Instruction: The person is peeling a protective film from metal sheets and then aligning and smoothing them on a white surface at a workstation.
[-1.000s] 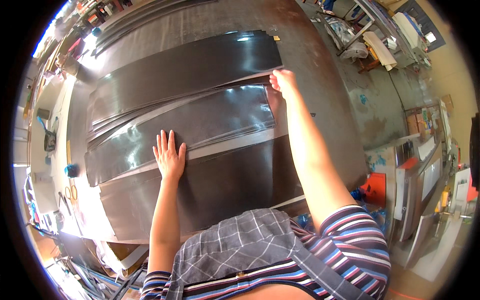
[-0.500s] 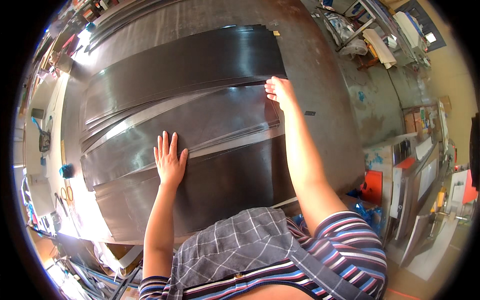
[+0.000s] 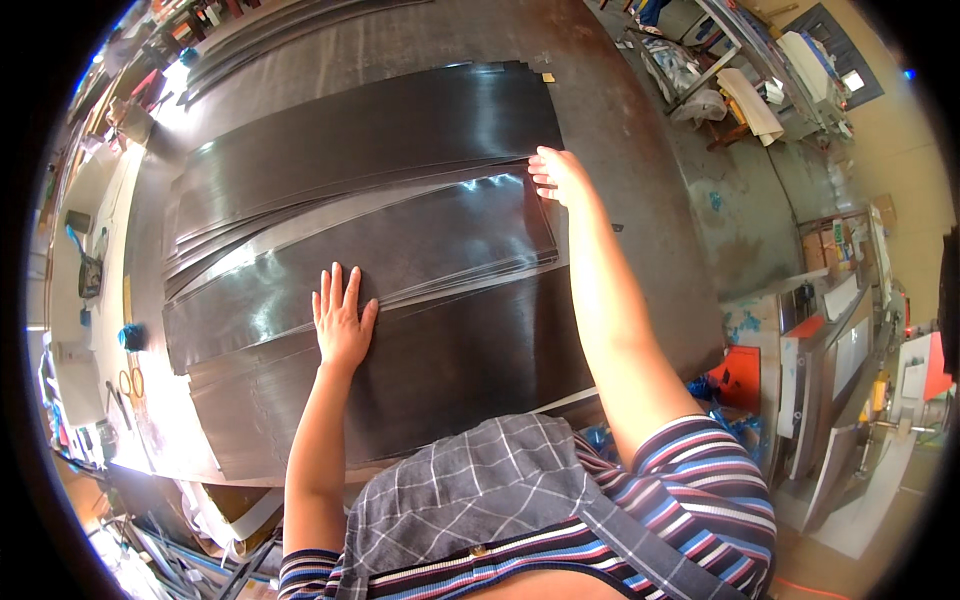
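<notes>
A long, glossy black sheet (image 3: 400,235) lies slantwise on top of a loose pile of similar sheets. My left hand (image 3: 343,318) rests flat near its front edge, fingers stretched out and spread. At the sheet's far right corner, my right hand (image 3: 558,178) has its fingers bent around the edge; the thumb is hidden. Bright ripples of reflected light show along the sheet beside that corner. Behind it is another stack of black sheets (image 3: 380,135), fanned out at its left end. More dark sheets (image 3: 450,345) lie in front, under my left forearm.
All this lies on a wide, worn grey table (image 3: 640,200). Scissors (image 3: 131,382) and a blue tangled bundle (image 3: 131,337) are at the left edge. Further dark strips (image 3: 280,40) lie at the far left. Racks with panels (image 3: 830,340) stand on the right, beyond the table.
New bright ripples show on the sheet near my right hand, whose fingers have shifted slightly at the corner. My left hand stays flat in place. The whole view has tilted slightly.
</notes>
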Available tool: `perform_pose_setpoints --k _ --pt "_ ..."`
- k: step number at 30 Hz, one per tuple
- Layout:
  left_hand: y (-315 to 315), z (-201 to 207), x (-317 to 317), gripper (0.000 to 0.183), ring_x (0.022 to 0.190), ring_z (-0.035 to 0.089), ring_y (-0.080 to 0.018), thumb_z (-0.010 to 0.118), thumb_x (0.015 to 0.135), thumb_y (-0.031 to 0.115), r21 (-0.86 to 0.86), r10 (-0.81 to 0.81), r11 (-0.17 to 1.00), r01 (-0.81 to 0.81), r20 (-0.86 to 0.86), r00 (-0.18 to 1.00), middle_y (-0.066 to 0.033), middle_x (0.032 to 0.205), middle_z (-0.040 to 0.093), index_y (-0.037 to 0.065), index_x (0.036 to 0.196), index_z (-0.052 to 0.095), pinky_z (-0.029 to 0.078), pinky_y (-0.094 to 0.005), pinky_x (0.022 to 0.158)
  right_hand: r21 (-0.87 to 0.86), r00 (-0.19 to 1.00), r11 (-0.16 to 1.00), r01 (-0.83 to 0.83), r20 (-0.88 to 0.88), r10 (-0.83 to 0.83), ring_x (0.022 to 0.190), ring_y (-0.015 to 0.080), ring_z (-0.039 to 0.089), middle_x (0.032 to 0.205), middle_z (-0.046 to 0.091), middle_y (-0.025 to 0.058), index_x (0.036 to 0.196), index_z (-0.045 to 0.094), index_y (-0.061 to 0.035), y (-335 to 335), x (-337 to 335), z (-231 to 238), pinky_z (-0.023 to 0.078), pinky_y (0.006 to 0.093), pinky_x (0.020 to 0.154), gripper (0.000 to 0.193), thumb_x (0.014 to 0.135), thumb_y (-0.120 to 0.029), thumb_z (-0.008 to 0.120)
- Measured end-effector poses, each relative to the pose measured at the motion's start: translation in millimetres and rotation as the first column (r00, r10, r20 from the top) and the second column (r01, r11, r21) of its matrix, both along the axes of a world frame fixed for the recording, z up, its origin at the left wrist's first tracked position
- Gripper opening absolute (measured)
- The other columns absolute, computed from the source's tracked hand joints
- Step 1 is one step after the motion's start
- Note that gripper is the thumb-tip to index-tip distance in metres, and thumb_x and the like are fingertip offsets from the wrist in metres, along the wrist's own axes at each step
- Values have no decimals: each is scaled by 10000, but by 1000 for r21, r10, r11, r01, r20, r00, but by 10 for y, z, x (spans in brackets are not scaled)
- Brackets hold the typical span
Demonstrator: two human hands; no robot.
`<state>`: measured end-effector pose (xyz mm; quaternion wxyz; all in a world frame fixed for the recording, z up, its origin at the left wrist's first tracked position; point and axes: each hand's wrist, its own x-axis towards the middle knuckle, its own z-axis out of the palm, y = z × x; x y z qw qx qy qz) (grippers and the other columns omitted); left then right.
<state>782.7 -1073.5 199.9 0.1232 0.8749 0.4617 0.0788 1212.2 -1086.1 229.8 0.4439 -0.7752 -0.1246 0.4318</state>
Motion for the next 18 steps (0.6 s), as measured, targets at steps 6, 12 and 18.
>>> perform_pose_setpoints --k 6,12,18 --pt "2 -2 -9 576 1427 186 -314 547 909 349 -2 11 1000 -11 -1 1000 -128 1533 247 158 1428 384 153 -484 1147 -104 926 976 -194 308 217 840 166 564 969 646 79 1044 619 -43 222 5 -99 459 340 715 358 931 -367 517" --pt "49 -52 68 585 1426 185 -316 544 910 358 4 -8 1000 8 -8 1000 -133 1536 236 155 1432 376 155 -484 1147 -12 817 947 -322 503 284 577 105 522 687 597 17 880 623 -20 254 266 -515 409 251 510 240 825 -251 655" --pt "277 -124 162 601 1431 171 -310 541 915 372 15 -11 1000 11 16 1000 -133 1534 240 152 1442 355 147 -476 1150 -267 381 878 -396 823 422 792 323 662 804 669 172 827 682 -36 0 -320 222 510 413 684 183 736 -196 675"
